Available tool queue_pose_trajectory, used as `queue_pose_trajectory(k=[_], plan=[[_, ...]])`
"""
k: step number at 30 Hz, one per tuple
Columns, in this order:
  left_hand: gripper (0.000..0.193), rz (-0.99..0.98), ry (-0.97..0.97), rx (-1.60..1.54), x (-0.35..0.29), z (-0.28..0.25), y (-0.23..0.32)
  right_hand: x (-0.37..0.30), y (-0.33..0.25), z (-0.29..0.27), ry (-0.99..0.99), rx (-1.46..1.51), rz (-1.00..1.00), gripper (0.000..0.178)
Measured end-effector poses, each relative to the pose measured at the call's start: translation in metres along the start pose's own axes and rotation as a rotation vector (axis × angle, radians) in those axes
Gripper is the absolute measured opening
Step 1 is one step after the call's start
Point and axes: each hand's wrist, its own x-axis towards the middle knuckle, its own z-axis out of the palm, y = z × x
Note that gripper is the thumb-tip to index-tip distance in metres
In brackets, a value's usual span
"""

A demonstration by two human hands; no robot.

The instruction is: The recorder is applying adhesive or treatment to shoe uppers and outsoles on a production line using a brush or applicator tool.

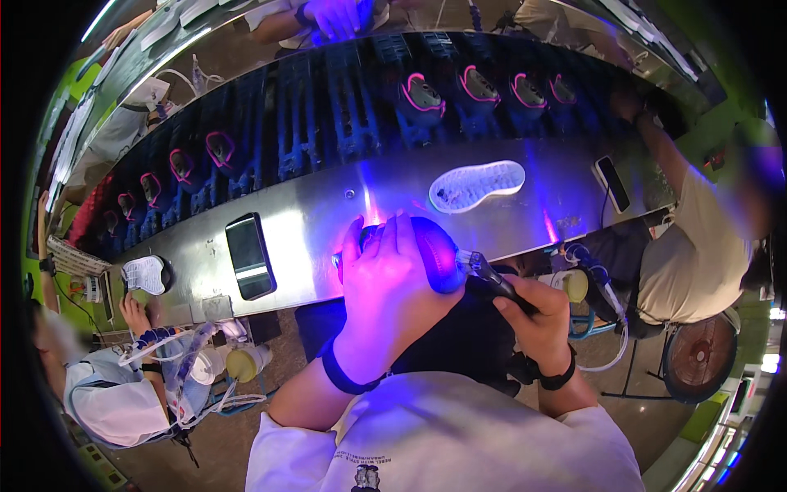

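At the near edge of the metal bench, my left hand is wrapped over a dark shoe upper, lit violet-blue. Much of the shoe is hidden behind that hand. My right hand grips a black-handled tool, perhaps a glue brush. The tool's pale tip meets the shoe's right end. Beyond the shoe, a white shoe sole lies flat on the bench.
A phone lies left on the bench; another phone lies right. Across the far side runs a dark slatted conveyor carrying several pink-rimmed shoes. People sit left and right, near tubed pots. A fan stands right.
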Motion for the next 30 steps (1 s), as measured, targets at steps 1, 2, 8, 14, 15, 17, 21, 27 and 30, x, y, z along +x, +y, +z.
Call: queue_pose_trajectory(k=[1, 2, 8, 14, 15, 17, 21, 27, 30], plan=[[0.069, -0.002, 0.01, -0.004, 0.004, 0.0, -0.003, 0.01, 0.001, 0.0, 0.004, 0.002, -0.083, 0.03], [0.071, -0.008, 0.0, -0.046, 0.008, -0.001, -0.007, 0.018, 0.001, 0.0, 0.006, 0.005, -0.167, 0.031], [0.082, -0.021, -0.012, -0.109, 0.031, -0.009, -0.032, 0.063, -0.012, 0.0, -0.105, -0.172, -0.189, 0.033], [0.098, -0.064, -0.134, -0.076, 0.039, -0.011, -0.055, 0.089, 0.005, 0.027, -0.046, -0.058, -0.254, 0.034], [0.102, -0.018, -0.193, -0.01, 0.036, -0.017, -0.061, 0.089, 0.013, 0.034, -0.057, -0.055, -0.261, 0.034], [0.105, -0.017, -0.342, 0.075, 0.028, -0.024, -0.075, 0.082, 0.03, 0.041, -0.039, 0.168, -0.069, 0.036], [0.106, 0.008, -0.446, 0.063, 0.008, -0.023, -0.093, 0.079, 0.028, 0.034, -0.226, 0.335, 0.215, 0.037], [0.108, -0.023, -0.422, -0.337, -0.024, -0.038, -0.087, 0.096, -0.033, 0.007, -0.278, 0.208, 0.116, 0.031], [0.108, -0.005, -0.453, -0.49, -0.031, -0.045, -0.07, 0.093, -0.038, 0.005, -0.281, 0.347, 0.063, 0.033]])
